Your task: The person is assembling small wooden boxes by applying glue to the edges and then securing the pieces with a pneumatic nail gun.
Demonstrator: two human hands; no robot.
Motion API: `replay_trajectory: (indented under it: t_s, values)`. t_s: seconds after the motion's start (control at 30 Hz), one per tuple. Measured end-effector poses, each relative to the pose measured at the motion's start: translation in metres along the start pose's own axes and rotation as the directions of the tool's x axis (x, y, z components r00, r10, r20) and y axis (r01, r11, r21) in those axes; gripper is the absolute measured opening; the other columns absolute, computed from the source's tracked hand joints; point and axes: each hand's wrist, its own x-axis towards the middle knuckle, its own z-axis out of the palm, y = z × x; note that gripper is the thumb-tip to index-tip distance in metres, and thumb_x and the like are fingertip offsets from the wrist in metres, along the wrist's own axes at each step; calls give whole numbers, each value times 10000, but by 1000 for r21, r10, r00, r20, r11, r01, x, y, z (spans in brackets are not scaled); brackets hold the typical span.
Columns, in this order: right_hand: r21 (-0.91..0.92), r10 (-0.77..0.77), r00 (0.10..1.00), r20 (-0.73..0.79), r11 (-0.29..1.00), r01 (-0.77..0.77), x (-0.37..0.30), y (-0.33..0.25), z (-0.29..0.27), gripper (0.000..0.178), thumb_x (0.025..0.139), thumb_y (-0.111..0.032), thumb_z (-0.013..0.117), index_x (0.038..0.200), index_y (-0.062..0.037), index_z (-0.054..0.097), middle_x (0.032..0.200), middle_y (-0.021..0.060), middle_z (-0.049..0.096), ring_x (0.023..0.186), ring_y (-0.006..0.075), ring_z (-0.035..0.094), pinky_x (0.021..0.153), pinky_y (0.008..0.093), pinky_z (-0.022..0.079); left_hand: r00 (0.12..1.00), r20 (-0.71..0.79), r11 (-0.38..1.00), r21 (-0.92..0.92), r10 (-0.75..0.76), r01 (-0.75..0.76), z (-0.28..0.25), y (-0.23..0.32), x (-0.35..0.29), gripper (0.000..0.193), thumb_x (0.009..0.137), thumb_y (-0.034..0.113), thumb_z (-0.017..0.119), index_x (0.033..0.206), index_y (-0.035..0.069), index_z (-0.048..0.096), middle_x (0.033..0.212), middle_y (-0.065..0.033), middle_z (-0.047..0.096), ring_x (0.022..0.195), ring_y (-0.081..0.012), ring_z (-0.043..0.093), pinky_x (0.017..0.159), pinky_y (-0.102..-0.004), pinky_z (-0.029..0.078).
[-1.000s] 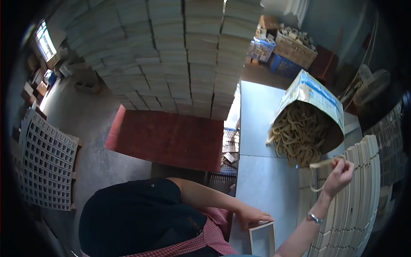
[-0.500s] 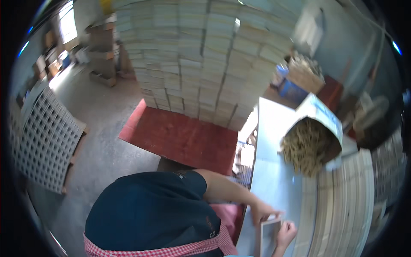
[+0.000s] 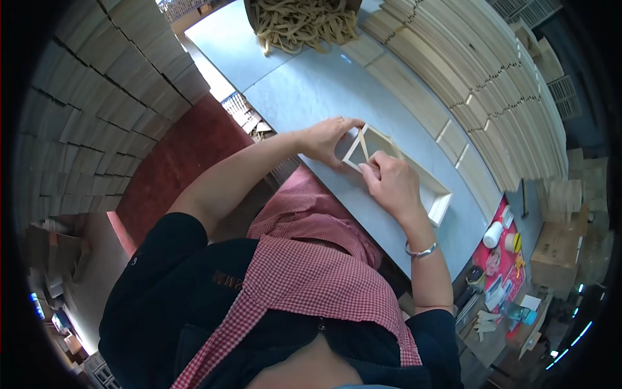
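While the wooden frame (image 3: pixel 414 175) lies flat on the grey surface (image 3: pixel 324 91) near picture centre, a thin wooden strip (image 3: pixel 363 144) stands across its corner at 11 o'clock. Left hand (image 3: pixel 327 137) rests on that corner, fingers curled, fingertips pinching the strip's upper end. Right hand (image 3: pixel 391 183) lies over the frame's middle, thumb and forefinger closed on the strip's lower end. Stacked wooden slats (image 3: pixel 479 97) lie at 2 o'clock. A heap of pale strips (image 3: pixel 301 23) sits at 12 o'clock.
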Motion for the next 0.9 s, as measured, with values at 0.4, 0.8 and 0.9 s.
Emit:
replay_trajectory:
  t_s: [0.4, 0.8, 0.9]
  values:
    - [18, 122, 929, -350, 992, -124, -132, 68, 36, 194, 929, -56, 595, 1085, -12, 701, 771, 114, 640, 617, 278, 590, 591, 394, 481, 999, 30, 990, 132, -42, 38, -4, -3, 10, 1110, 556, 330, 937, 1485, 90, 377, 1242, -162, 583, 1105, -311, 549, 1003, -454, 448]
    - [39, 238, 914, -328, 970, -239, -140, 208, 5, 564, 839, 80, 637, 1389, 32, 523, 1200, 150, 563, 868, 207, 585, 745, 297, 499, 992, 98, 992, 109, -78, 67, -9, 1, 3, 1124, 605, 308, 926, 1536, 123, 324, 1282, -153, 552, 1139, -317, 531, 1012, -454, 443]
    - [202, 225, 918, -325, 965, -165, -133, 205, 18, 527, 826, 107, 621, 1342, 36, 544, 1218, 139, 554, 940, 240, 595, 837, 311, 512, 992, 70, 987, 122, -109, 100, -10, 5, -3, 1097, 619, 318, 923, 1529, 109, 346, 1280, -174, 563, 1156, -328, 544, 1028, -475, 463]
